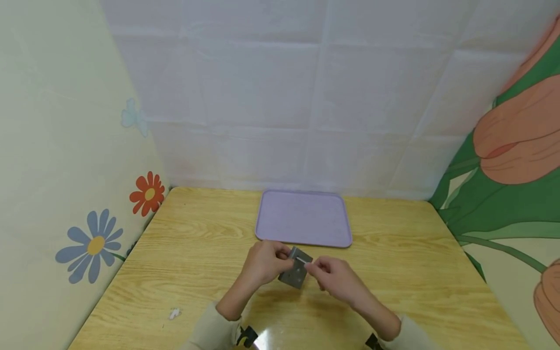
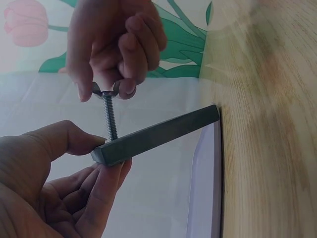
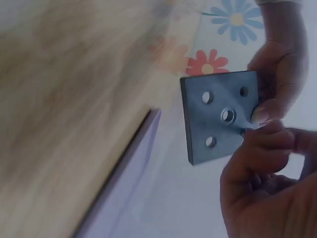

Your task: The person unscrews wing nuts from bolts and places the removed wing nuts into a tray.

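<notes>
A square grey metal plate [image 1: 294, 277] with several round holes is held above the table near its front. My left hand [image 1: 264, 262] pinches one edge of it, thumb on the upper face and fingers beneath. A threaded wing bolt [image 2: 110, 119] stands at that same end of the plate, its lower tip at the surface beside the left thumb. How deep the tip sits in a hole cannot be told. At the bolt's top, my right hand [image 1: 340, 281] grips the wings between thumb and finger. In the right wrist view the plate [image 3: 218, 119] shows its holed face, and my fingers hide the bolt.
Behind the hands, a lavender tray [image 1: 303, 218] lies on the wood-grain table [image 1: 393, 253]. A small white scrap [image 1: 174, 313] is at the front left. White sheeting hangs at the back, with flower-printed panels at both sides.
</notes>
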{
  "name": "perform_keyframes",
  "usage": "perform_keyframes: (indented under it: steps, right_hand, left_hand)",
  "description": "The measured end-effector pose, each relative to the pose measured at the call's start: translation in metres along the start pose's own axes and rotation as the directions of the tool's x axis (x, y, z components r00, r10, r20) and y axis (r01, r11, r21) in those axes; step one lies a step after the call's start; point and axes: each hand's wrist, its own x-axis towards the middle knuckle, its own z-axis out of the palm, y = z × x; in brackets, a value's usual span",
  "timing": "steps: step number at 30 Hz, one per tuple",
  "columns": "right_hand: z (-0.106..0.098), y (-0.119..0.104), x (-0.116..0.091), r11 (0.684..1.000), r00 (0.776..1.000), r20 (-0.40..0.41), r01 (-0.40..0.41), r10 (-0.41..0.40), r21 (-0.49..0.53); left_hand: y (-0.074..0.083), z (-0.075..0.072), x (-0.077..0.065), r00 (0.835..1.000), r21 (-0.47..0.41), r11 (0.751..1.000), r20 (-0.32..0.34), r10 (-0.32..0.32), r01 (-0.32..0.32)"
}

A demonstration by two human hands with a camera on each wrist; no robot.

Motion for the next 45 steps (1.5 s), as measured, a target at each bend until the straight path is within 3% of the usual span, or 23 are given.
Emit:
perform_keyframes:
  steps: [1,2,4,6,9,11,12,14,16,17,19,20,22,23,24,25,26,27,29,32,35,37,45]
  right_hand:
    - [0.001,0.000,-0.002,0.991,0.997,-0.048,0.058,-0.064,-0.118]
    - [0.003,0.000,-0.003,0.963,0.986,-0.088,0.116,-0.142,-0.243]
    - [0.005,0.001,-0.004,0.850,0.937,-0.137,0.223,-0.322,-0.477]
    - [0.007,0.005,-0.004,0.687,0.853,-0.138,0.299,-0.504,-0.662]
    - [0.007,0.011,-0.003,0.463,0.701,-0.096,0.355,-0.707,-0.812]
    - [0.007,0.015,-0.001,0.374,0.624,-0.071,0.370,-0.778,-0.850]
    - [0.006,0.017,-0.001,0.353,0.601,-0.064,0.376,-0.797,-0.856]
    - [0.006,0.018,0.000,0.354,0.591,-0.063,0.391,-0.804,-0.849]
    - [0.005,0.017,-0.001,0.399,0.616,-0.081,0.400,-0.784,-0.825]
    - [0.005,0.016,-0.002,0.441,0.644,-0.096,0.400,-0.759,-0.804]
    - [0.003,0.013,-0.004,0.569,0.724,-0.139,0.392,-0.676,-0.723]
    - [0.002,0.010,-0.004,0.655,0.779,-0.161,0.374,-0.606,-0.657]
    - [-0.002,0.005,-0.004,0.837,0.897,-0.177,0.287,-0.406,-0.466]
    - [-0.004,0.003,-0.004,0.916,0.943,-0.171,0.217,-0.286,-0.337]
    - [-0.007,0.001,-0.003,0.969,0.973,-0.148,0.147,-0.178,-0.199]
    - [-0.009,0.000,-0.002,0.995,0.991,-0.109,0.074,-0.080,-0.059]
    - [-0.011,0.001,-0.001,0.997,0.998,-0.057,-0.005,0.009,0.071]
    - [-0.013,0.001,0.001,0.979,0.997,0.005,-0.070,0.071,0.192]
    - [-0.015,0.005,0.002,0.910,0.983,0.136,-0.164,0.120,0.380]
    - [-0.013,0.009,0.004,0.804,0.940,0.328,-0.268,0.096,0.531]
    - [-0.010,0.009,0.006,0.741,0.903,0.428,-0.317,0.043,0.592]
    - [-0.009,0.009,0.007,0.726,0.896,0.442,-0.319,0.023,0.609]
    - [-0.006,0.007,0.007,0.729,0.906,0.421,-0.318,0.045,0.606]
  left_hand:
    - [0.000,0.000,0.000,1.000,0.003,1.000,-0.001,-0.001,0.001]
    - [0.000,0.000,0.000,1.000,0.006,1.000,-0.001,-0.002,0.002]
    - [-0.001,-0.001,0.000,1.000,0.009,1.000,0.000,-0.006,0.006]
    - [-0.001,-0.001,0.000,1.000,0.013,1.000,0.001,-0.008,0.008]
    - [-0.001,-0.002,0.001,1.000,0.016,1.000,0.002,-0.010,0.010]
    - [-0.001,-0.002,0.001,1.000,0.018,1.000,0.001,-0.008,0.008]
    - [-0.001,-0.002,0.000,1.000,0.018,1.000,0.002,-0.008,0.008]
    - [-0.001,-0.002,0.000,1.000,0.018,1.000,0.002,-0.007,0.007]
    - [-0.001,-0.002,0.000,1.000,0.018,1.000,0.001,-0.004,0.004]
    - [-0.001,-0.002,0.000,1.000,0.018,1.000,0.001,-0.003,0.003]
    - [-0.001,-0.002,0.000,1.000,0.019,1.000,0.001,-0.003,0.003]
    - [-0.001,-0.002,0.000,1.000,0.019,1.000,0.001,-0.004,0.004]
    - [0.000,-0.003,0.000,1.000,0.021,1.000,-0.002,-0.002,0.002]
    - [0.000,-0.003,0.000,1.000,0.019,1.000,-0.002,-0.002,0.002]
    - [0.000,-0.003,0.000,1.000,0.019,1.000,-0.002,-0.002,0.002]
    - [0.000,-0.003,0.000,1.000,0.018,1.000,-0.003,-0.003,0.003]
    - [0.000,-0.003,0.000,1.000,0.018,1.000,-0.005,-0.002,0.002]
    - [0.000,-0.003,0.000,1.000,0.019,1.000,-0.007,-0.001,0.001]
    - [0.001,-0.003,0.000,1.000,0.018,1.000,-0.007,-0.005,0.005]
    - [0.001,-0.003,0.000,1.000,0.019,1.000,-0.008,-0.006,0.007]
    - [0.001,-0.002,0.000,1.000,0.012,1.000,-0.007,-0.004,0.004]
    - [0.001,-0.002,0.001,1.000,0.008,1.000,-0.007,-0.003,0.003]
    - [0.001,-0.001,0.001,1.000,0.001,1.000,-0.002,-0.003,0.003]
